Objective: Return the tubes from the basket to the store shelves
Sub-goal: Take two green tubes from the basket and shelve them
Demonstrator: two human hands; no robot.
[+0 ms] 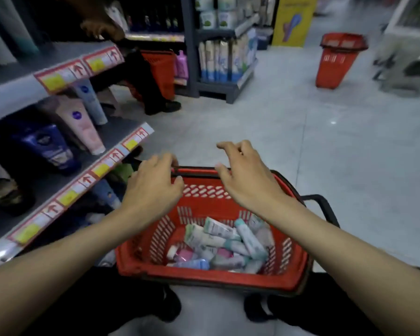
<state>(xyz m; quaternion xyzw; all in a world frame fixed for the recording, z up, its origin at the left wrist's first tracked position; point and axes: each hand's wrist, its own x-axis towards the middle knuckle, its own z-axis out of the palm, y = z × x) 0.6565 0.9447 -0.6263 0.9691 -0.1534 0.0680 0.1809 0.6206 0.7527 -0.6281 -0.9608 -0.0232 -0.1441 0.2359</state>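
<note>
Open basket (204, 278) top; shelves (66, 173) close left.

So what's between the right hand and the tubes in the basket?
In the head view, nothing: the right hand hovers by the red basket's far rim, and only open basket interior separates it from the pile of tubes.

A single wide-angle view from the person's head looks forward and down an aisle, close above the red slatted plastic basket (204, 272) standing on the pale tiled floor (301, 132). Grey store shelves (46, 61) run along the left edge, bending with the lens.
</note>
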